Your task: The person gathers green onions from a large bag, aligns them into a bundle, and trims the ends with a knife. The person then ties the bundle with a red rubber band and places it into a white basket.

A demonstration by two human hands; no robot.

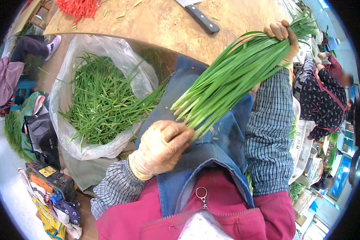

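A thick bundle of garlic chives lies slantwise above my lap, pale stem ends toward me and green leaves toward the upper right. My right hand, in a thin stained glove, is wrapped around the leafy end. At the pale end my left hand, also gloved, has its fingers closed on the lower stems; its fingertips are partly hidden. Beneath the bundle a denim apron covers my lap, with small plant scraps on it. To the left, a clear plastic bag stands open, filled with loose chive leaves and trimmings.
A wooden table bears a black-handled knife, red mesh or ties and cut stem bits. Lower left are a black toolbox-like case and bags. One person sits at left; other people are at right.
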